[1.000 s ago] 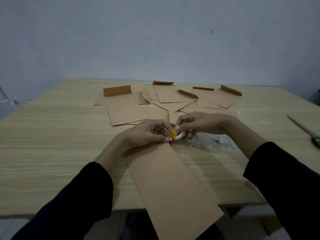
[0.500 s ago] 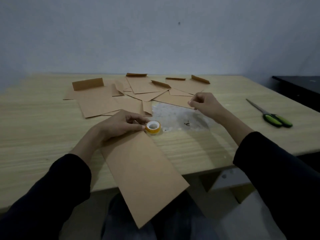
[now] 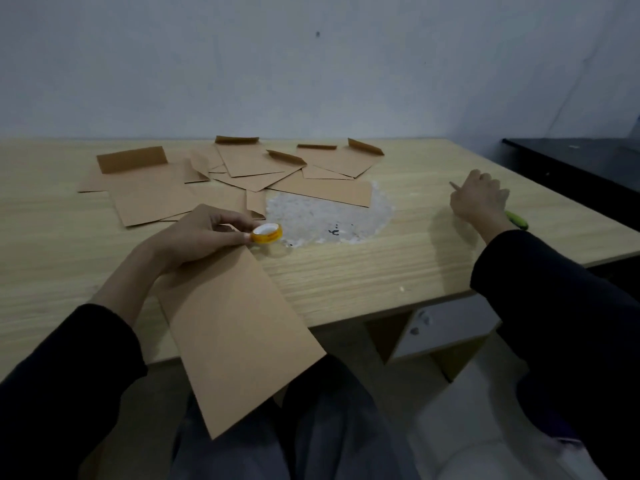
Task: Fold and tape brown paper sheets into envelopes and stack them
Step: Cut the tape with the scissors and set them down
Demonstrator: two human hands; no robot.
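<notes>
At the near edge of the table (image 3: 381,271) my left hand (image 3: 194,237) pinched the tape roll (image 3: 266,233) and weighed down the folded brown sheet (image 3: 235,323), likely so it wouldn't slide off. My right hand (image 3: 479,199) curled over the scissors (image 3: 516,220), presumably to cut tape, though I cannot tell whether it gripped them.

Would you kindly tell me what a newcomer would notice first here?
The long brown sheet juts over the near edge of the table, under the left hand, whose fingers pinch a small orange tape roll. Behind it, folded envelopes lie scattered across the far middle. At the right, the right hand covers green-handled scissors.
</notes>
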